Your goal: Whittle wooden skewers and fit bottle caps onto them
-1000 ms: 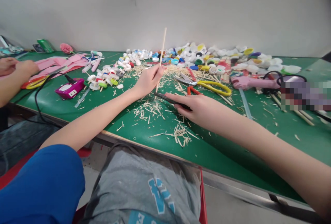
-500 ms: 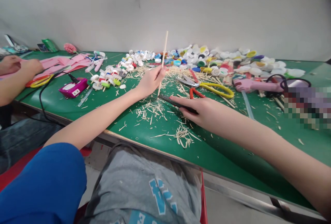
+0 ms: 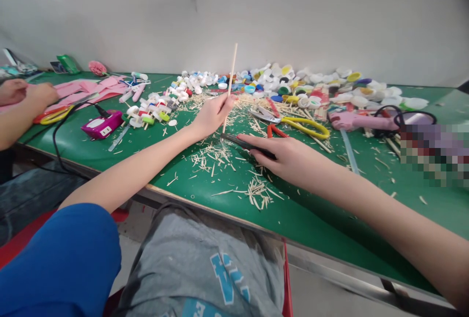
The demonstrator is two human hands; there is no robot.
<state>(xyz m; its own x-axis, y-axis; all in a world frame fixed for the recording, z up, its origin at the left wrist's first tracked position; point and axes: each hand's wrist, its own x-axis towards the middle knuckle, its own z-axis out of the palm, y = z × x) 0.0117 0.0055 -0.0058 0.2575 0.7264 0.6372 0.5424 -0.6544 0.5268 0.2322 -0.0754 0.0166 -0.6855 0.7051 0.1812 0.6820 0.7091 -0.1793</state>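
Note:
My left hand (image 3: 214,116) is closed around a thin wooden stick (image 3: 232,70), which stands nearly upright with its lower end just above the green tabletop. In my right hand (image 3: 280,153) is a dark, narrow knife-like tool (image 3: 240,142), its handle partly hidden by my fingers. The tool's tip meets the lower end of the stick; whether it cuts in, I cannot tell. Wood shavings (image 3: 208,157) lie scattered below and around both hands. Just beyond the right hand are red-handled pliers (image 3: 276,130) and yellow-handled shears (image 3: 306,126).
Loose plastic caps (image 3: 286,82) are heaped along the wall. Small cap-and-stick pieces (image 3: 150,112) lie left of my left hand, near a magenta box (image 3: 101,124) with a black cable. A pink glue gun (image 3: 362,120) rests at right. Another person's hands (image 3: 40,95) hold pink paper at far left.
The view has shifted slightly. Both hands keep their grips on the stick and the dark tool, and the tool's tip stays at the stick's lower end.

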